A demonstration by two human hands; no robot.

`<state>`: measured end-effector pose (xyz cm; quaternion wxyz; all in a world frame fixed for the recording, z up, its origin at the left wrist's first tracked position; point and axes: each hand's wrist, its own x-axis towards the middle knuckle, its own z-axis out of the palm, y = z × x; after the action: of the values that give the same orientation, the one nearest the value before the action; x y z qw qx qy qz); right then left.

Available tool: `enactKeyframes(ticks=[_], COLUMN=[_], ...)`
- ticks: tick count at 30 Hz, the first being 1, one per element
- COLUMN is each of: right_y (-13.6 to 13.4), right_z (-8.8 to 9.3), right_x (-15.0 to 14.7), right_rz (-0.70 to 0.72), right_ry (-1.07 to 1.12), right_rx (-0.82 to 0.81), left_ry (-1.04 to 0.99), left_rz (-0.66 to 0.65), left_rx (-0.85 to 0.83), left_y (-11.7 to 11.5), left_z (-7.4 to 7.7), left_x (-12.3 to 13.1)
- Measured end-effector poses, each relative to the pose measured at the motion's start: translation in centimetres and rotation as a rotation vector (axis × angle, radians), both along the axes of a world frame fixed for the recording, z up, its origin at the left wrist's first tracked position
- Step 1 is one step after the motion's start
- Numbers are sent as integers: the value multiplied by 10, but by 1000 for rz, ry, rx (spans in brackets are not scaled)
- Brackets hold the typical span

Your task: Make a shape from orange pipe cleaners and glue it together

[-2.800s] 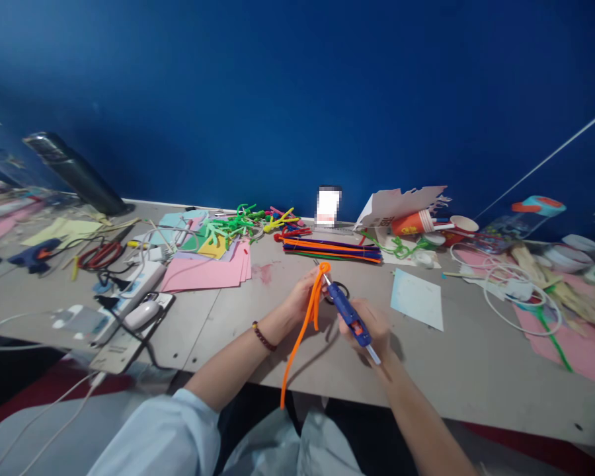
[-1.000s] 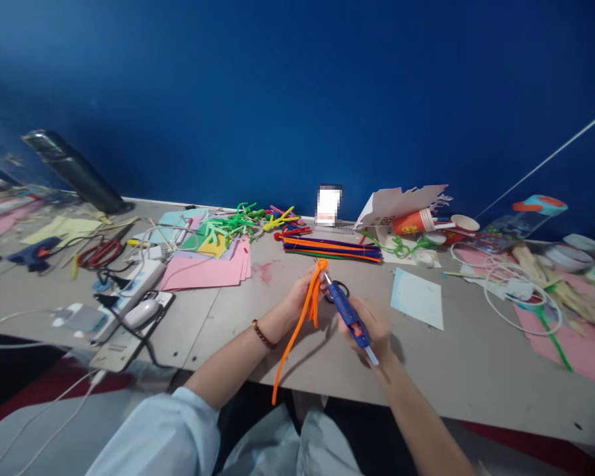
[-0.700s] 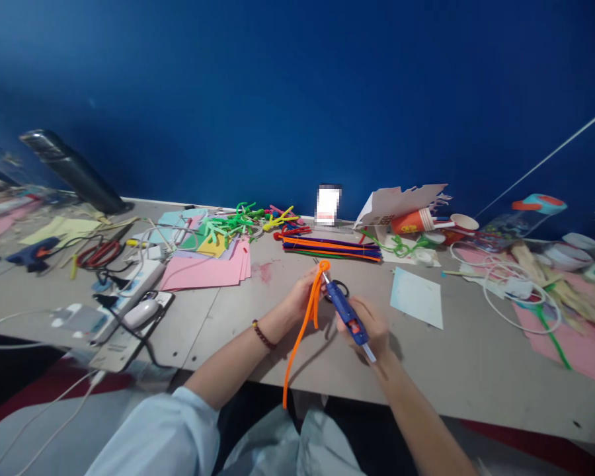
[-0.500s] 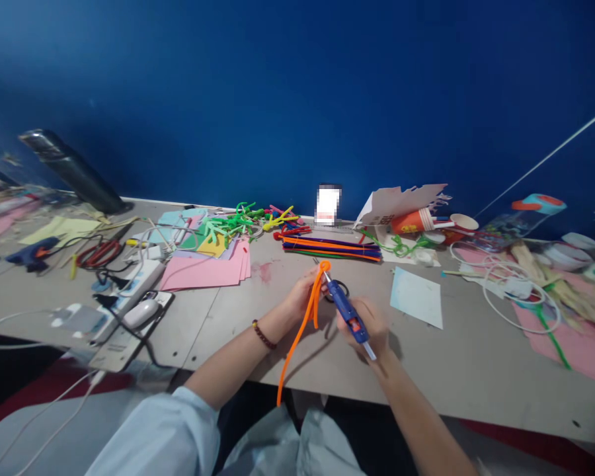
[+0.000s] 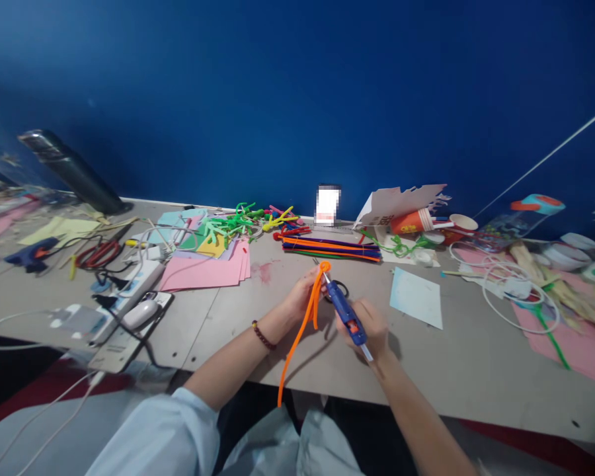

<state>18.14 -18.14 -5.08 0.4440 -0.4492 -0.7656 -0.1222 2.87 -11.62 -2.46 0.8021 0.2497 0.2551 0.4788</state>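
Observation:
My left hand [image 5: 302,295] is closed on some orange pipe cleaners [image 5: 297,344], coiled at the top, with one long end hanging past the table's front edge. In my right hand [image 5: 369,325] is a blue glue gun [image 5: 346,311], its nozzle against or very near the orange coil. A clear stick shows at the gun's rear. Behind the gun, partly hidden, lies a dark ring-shaped thing [image 5: 344,289] on the table.
A bundle of coloured pipe cleaners [image 5: 332,249] lies beyond my hands. Pink paper [image 5: 203,272], a power strip [image 5: 131,297] and a phone [image 5: 116,349] are at left. Light blue paper [image 5: 416,297] and white cable [image 5: 490,301] lie at right.
The rear of the glue gun has swung slightly to the left in my right hand. The left hand and orange pipe cleaners have barely moved.

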Motion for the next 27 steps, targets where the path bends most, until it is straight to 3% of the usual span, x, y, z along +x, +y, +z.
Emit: enactKeyframes(ticks=[22, 27], right_y=[2, 5], right_z=[-5, -9], right_x=[1, 1], right_rz=[59, 57], right_ry=[46, 56], right_rx=[-14, 80], left_ry=[-26, -27], left_rz=[11, 6], left_rx=[-5, -54], left_y=[4, 6], left_z=[-5, -1], left_x=[1, -1])
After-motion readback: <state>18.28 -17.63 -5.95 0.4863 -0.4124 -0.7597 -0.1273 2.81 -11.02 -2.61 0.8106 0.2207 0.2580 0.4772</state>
